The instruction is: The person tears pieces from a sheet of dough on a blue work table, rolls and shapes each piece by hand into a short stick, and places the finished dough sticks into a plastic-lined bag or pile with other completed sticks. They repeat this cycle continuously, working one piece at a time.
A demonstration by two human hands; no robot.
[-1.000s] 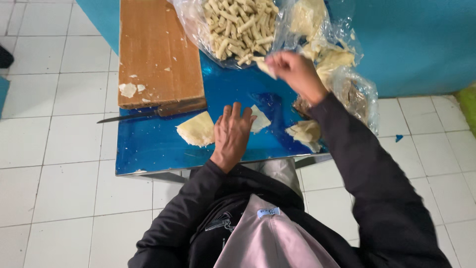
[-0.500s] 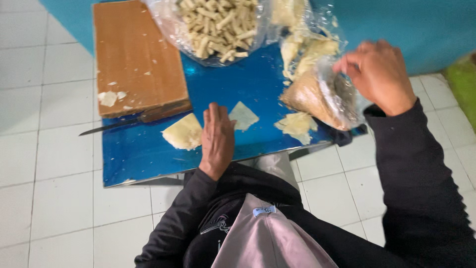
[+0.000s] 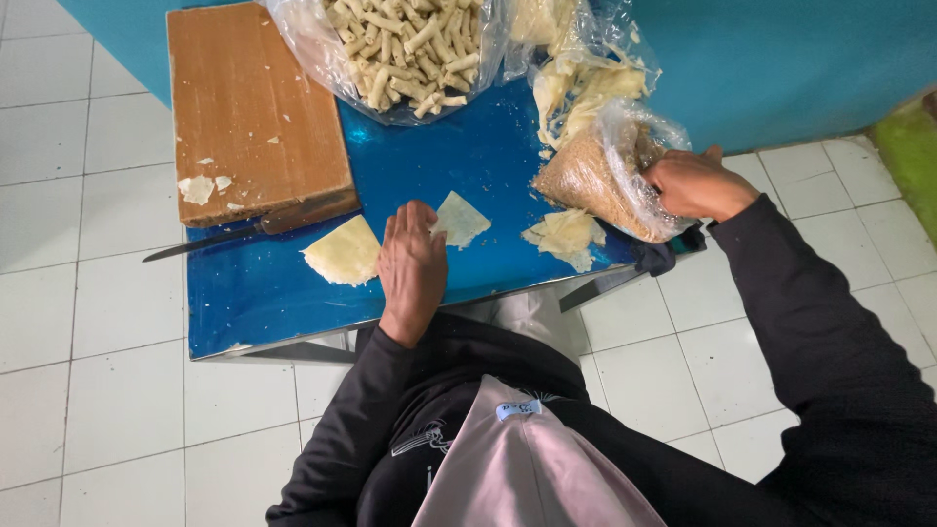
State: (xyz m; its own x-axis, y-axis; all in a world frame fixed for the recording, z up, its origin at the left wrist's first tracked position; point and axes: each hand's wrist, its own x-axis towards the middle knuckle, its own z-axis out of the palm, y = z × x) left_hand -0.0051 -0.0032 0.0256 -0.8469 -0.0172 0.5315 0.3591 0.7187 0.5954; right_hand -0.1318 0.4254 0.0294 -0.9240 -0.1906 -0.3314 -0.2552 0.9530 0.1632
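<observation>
Fingers (image 3: 683,168) of right hand (image 3: 695,185) inside plastic bag (image 3: 625,137) of brown crumbs (image 3: 586,181)

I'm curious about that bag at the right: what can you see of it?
The bag is thin, clear, crinkled plastic, filled with fine brownish crumbs. It lies slumped on its side at the right edge of the blue table, its mouth toward the right hand, which grips it there. Pale dough scraps lie against its lower side.
</observation>
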